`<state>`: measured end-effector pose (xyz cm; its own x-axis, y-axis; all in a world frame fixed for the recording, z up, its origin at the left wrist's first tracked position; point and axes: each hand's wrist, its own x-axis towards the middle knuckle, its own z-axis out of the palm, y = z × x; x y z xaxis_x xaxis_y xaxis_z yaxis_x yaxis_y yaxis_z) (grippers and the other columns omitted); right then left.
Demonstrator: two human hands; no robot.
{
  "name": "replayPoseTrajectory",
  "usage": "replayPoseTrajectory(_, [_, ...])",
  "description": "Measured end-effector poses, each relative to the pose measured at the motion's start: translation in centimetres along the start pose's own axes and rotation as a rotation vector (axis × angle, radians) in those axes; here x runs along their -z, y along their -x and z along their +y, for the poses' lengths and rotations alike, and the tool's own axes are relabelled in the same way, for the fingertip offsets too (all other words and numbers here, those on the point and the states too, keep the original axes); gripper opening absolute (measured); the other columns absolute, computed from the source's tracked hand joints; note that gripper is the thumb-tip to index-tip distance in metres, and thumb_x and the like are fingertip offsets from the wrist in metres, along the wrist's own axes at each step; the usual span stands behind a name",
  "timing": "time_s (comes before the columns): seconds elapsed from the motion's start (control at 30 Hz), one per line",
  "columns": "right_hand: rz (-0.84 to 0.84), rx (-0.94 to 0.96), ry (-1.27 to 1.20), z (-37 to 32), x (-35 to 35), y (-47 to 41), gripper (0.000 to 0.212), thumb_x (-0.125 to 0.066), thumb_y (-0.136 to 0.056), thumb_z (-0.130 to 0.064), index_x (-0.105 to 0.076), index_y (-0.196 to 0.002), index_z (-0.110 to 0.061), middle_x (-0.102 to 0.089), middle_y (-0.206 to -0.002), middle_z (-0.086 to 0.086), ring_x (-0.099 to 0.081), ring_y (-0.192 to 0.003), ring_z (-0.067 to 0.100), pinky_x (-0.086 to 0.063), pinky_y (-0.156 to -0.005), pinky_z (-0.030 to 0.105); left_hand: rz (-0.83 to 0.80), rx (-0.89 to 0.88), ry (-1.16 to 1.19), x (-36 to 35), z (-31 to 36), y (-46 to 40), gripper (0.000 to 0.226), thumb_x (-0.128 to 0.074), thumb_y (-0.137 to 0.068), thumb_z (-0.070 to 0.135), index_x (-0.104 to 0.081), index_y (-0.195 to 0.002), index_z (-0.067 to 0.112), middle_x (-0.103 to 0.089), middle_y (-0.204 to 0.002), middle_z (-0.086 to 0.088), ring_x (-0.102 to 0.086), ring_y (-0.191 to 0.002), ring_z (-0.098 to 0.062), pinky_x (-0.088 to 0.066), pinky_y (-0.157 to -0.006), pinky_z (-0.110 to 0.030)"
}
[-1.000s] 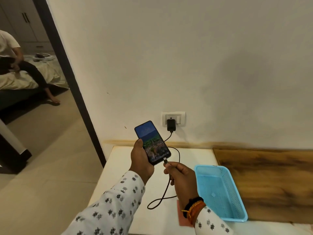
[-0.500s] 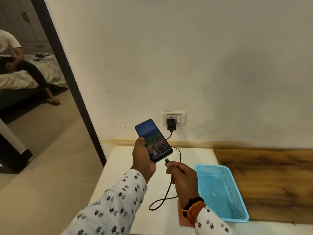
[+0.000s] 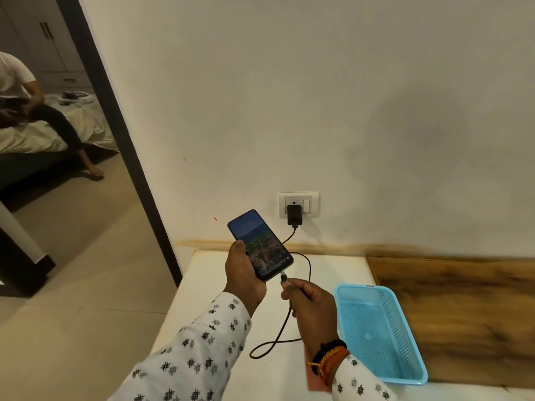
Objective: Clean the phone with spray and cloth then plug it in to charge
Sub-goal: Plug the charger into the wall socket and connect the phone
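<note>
My left hand (image 3: 244, 273) holds a dark phone (image 3: 259, 244) above the white table, its lit screen facing up and tilted. My right hand (image 3: 311, 306) pinches the plug end of a black charging cable (image 3: 285, 322), the connector tip (image 3: 284, 276) right at the phone's bottom edge. Whether it is seated in the port I cannot tell. The cable runs to a black adapter (image 3: 294, 215) plugged into a white wall socket (image 3: 314, 203). A pinkish cloth (image 3: 311, 377) lies partly hidden under my right wrist. No spray bottle is visible.
A light blue plastic basket (image 3: 405, 342) stands empty on the white table (image 3: 202, 285) right of my hands. A wooden surface (image 3: 463, 299) lies further right. Through a doorway at left a person (image 3: 17, 91) sits on a bed.
Both hands stay close together; the phone and the cable end have shifted only slightly. The connector stays at the phone's lower edge.
</note>
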<state>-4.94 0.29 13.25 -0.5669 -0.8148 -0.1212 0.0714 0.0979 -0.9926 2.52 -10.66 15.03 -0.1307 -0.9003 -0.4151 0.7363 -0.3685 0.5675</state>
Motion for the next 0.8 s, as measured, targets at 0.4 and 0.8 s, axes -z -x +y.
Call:
replayPoseTrajectory(0.4, [0.011,0.050,0.087,1.1,-0.1,-0.3,0.015,-0.071,-0.084,-0.024,-0.074,-0.069,-0.023,-0.069,-0.067,-0.006,-0.061,-0.064,0.003,-0.044,-0.063,0.016,-0.040,-0.059,-0.129,0.7,-0.5,-0.2,0.025,-0.039,-0.104,0.035,-0.058,-0.112,0.022,-0.072,-0.104,-0.012,-0.073,-0.089,-0.031,-0.059,-0.076,-0.047])
replayPoseTrajectory(0.8, [0.029,0.094,0.146,1.8,-0.4,-0.7,0.020,-0.068,-0.088,-0.024,-0.070,-0.068,-0.026,-0.067,-0.064,-0.007,-0.059,-0.062,0.006,-0.046,-0.064,0.017,-0.021,-0.169,-0.425,0.8,-0.7,-0.5,0.022,-0.039,-0.105,0.035,-0.056,-0.114,0.027,-0.066,-0.114,-0.006,-0.066,-0.099,-0.030,-0.061,-0.072,-0.044])
